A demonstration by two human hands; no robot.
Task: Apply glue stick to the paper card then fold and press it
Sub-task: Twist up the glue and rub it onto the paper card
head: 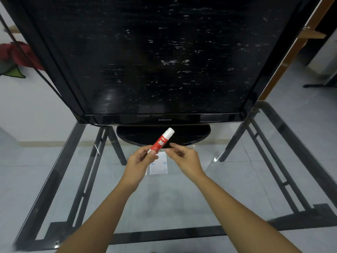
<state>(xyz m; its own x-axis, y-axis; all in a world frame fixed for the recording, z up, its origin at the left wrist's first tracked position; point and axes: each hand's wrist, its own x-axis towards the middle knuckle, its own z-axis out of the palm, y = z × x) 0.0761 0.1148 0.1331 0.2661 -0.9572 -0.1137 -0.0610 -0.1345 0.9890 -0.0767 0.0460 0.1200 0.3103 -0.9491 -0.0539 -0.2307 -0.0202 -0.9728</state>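
My left hand (pixel 140 157) holds a red glue stick (pixel 160 141) with a white cap, tilted up and to the right above the glass table. Close to the stick's right side hovers my right hand (pixel 182 155), fingers loosely curled and holding nothing. A small white paper card (pixel 161 167) lies flat on the glass just below both hands, partly hidden by them.
A large black television (pixel 155 61) on an oval stand (pixel 191 136) occupies the far half of the glass table (pixel 173 207). The table has a black metal frame (pixel 164 234). Grey tiled floor shows through the glass. Red cloth (pixel 18 53) lies at far left.
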